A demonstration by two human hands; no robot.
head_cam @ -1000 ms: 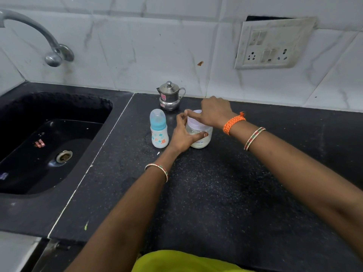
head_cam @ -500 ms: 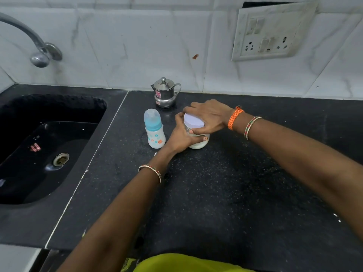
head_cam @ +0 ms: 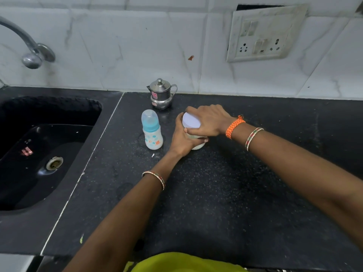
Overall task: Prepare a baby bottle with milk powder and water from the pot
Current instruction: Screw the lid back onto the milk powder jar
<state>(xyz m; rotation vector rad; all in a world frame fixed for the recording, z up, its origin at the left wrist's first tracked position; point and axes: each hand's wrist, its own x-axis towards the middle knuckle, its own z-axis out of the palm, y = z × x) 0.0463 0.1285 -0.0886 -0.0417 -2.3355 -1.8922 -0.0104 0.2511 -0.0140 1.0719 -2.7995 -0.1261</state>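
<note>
A small clear jar of white milk powder stands on the black counter. My left hand wraps around its body from the left. My right hand grips its pale lavender lid from above and the right. To the left of the jar stands a capped baby bottle with a blue collar and clear dome cap, upright and untouched. Behind both, near the wall, sits a small steel pot with its lid on and its handle to the right.
A black sink with a steel drain fills the left side, under a steel tap. A white switch and socket plate hangs on the tiled wall. The counter's front edge runs just above my yellow-green clothing.
My right hand has shifted around the lid, so the lid's top now shows. The left hand stays wrapped on the jar. The bottle and the pot have not moved.
</note>
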